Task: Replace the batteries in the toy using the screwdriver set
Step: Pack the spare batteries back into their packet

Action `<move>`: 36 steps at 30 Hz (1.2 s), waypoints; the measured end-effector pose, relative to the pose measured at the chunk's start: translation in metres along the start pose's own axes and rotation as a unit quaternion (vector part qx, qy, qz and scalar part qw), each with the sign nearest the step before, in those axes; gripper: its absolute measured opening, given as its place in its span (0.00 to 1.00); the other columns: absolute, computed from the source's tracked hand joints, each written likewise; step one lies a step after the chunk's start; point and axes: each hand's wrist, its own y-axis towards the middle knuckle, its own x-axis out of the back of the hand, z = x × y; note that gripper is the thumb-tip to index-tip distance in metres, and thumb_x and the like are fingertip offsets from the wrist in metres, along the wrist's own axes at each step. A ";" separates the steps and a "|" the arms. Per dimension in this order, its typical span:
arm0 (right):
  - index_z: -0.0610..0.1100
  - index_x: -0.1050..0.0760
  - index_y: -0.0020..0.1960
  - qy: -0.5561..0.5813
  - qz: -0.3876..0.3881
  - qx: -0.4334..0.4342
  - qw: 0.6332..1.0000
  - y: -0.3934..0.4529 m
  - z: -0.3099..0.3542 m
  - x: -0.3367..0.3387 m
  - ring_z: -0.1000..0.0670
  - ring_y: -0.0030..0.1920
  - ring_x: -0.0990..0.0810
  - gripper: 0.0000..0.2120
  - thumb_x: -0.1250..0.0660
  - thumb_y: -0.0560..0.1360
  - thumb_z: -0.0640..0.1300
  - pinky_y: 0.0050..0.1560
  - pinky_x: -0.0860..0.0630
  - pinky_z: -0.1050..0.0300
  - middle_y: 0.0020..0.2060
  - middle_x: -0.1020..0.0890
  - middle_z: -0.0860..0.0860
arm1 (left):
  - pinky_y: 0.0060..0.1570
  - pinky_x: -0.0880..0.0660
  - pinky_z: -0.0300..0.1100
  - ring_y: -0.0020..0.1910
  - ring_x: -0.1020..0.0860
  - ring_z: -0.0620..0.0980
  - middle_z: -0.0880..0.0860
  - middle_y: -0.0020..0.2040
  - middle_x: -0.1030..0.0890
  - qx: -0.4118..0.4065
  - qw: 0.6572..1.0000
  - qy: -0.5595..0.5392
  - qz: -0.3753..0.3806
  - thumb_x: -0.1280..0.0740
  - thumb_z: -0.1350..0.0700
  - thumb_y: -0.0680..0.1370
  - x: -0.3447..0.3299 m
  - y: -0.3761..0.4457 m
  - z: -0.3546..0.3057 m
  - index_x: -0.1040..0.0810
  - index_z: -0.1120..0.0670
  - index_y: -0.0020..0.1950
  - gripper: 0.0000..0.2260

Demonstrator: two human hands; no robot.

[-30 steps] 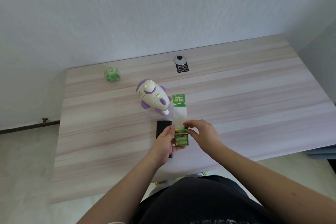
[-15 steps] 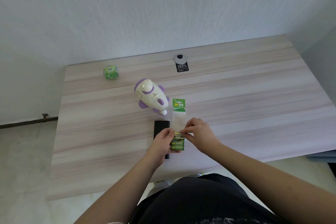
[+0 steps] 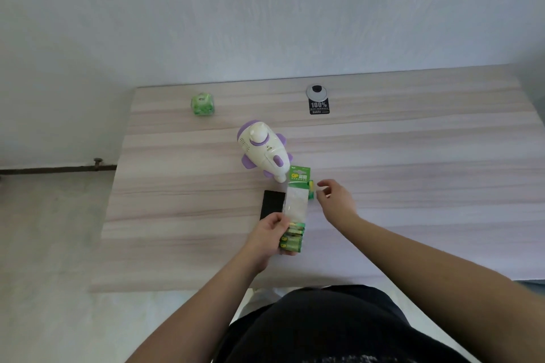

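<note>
Left hand [image 3: 269, 234] grips pack [image 3: 292, 237]; right hand [image 3: 334, 196] loose, fingers apart beside loose cell [image 3: 311, 190]. Toy [image 3: 263, 152] just beyond. Risk: round cell rolls off table [image 3: 413, 156] if nudged.

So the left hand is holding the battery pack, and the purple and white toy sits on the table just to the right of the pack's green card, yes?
Not quite. In the head view the toy sits left of the green card. The left hand does hold the battery pack.
</note>
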 end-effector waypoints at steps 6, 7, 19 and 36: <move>0.43 0.30 0.65 -0.029 0.006 -0.026 0.999 0.030 0.005 -0.016 0.46 0.44 0.21 0.15 0.39 0.79 0.45 0.40 0.25 0.55 0.51 0.21 0.45 | 0.36 0.19 0.49 0.38 0.19 0.52 0.56 0.44 0.21 0.003 1.000 0.002 0.014 0.41 0.56 0.83 0.003 -0.002 0.001 0.28 0.57 0.49 0.06; 0.43 0.30 0.64 -0.035 0.010 -0.029 0.999 0.033 0.004 -0.018 0.45 0.46 0.21 0.15 0.39 0.79 0.45 0.42 0.24 0.53 0.52 0.21 0.44 | 0.37 0.19 0.49 0.39 0.19 0.52 0.56 0.45 0.21 0.006 1.000 0.003 0.016 0.41 0.55 0.83 0.004 -0.002 0.001 0.28 0.57 0.49 0.06; 0.42 0.27 0.59 -0.195 -0.027 -0.023 0.980 0.019 -0.030 -0.006 0.43 0.57 0.28 0.13 0.37 0.79 0.49 0.56 0.29 0.52 0.55 0.24 0.44 | 0.38 0.20 0.49 0.44 0.19 0.55 0.57 0.49 0.20 0.042 0.997 -0.052 0.039 0.41 0.55 0.83 0.002 -0.003 0.002 0.25 0.56 0.53 0.07; 0.52 0.21 0.48 0.162 -0.050 0.044 0.985 -0.093 -0.020 0.044 0.57 0.38 0.16 0.02 0.31 0.76 0.46 0.48 0.18 0.51 0.37 0.17 0.50 | 0.42 0.21 0.48 0.47 0.19 0.55 0.60 0.54 0.20 0.011 0.991 -0.084 0.099 0.46 0.48 0.84 -0.025 -0.001 -0.012 0.26 0.55 0.65 0.17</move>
